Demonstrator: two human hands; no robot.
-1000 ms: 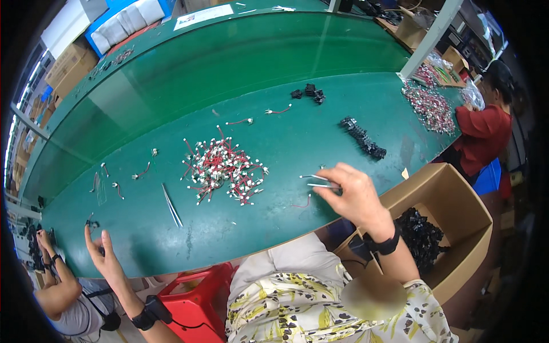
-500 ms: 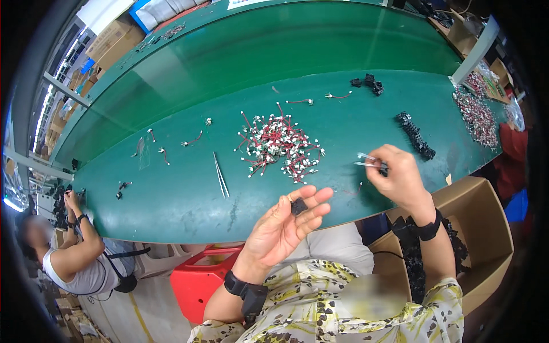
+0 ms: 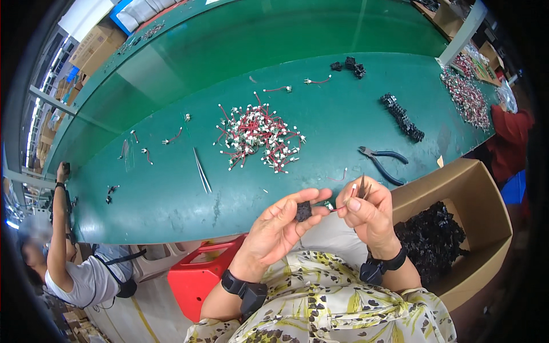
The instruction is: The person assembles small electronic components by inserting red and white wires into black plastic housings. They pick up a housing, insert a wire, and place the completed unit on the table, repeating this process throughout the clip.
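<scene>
In my left hand (image 3: 280, 220) a small black plastic part (image 3: 303, 211) rests against curled fingers, held below the edge of the pile. Close beside it, my right hand (image 3: 370, 214) pinches a short red wire with a white connector (image 3: 354, 190). A small green-and-white piece (image 3: 327, 204) on the wire's other end sits by my left fingertips; whether they touch it is unclear. Tweezers (image 3: 363, 186), seen only as dark pointed tips, stick up from my right hand. Cutting pliers (image 3: 386, 160) with dark blue handles lie just beyond it.
A pile of red-wired connectors (image 3: 260, 137) covers mid-table. Another pair of tweezers (image 3: 202, 171) lies left of it. A row of black parts (image 3: 402, 118) lies to the right. A cardboard box (image 3: 480, 228) holds black parts. A co-worker (image 3: 86, 263) sits far left.
My right hand has come left and down toward my left hand, and now holds a red wire with the tweezers. The pliers have come into sight. The whole view has shifted slightly.
</scene>
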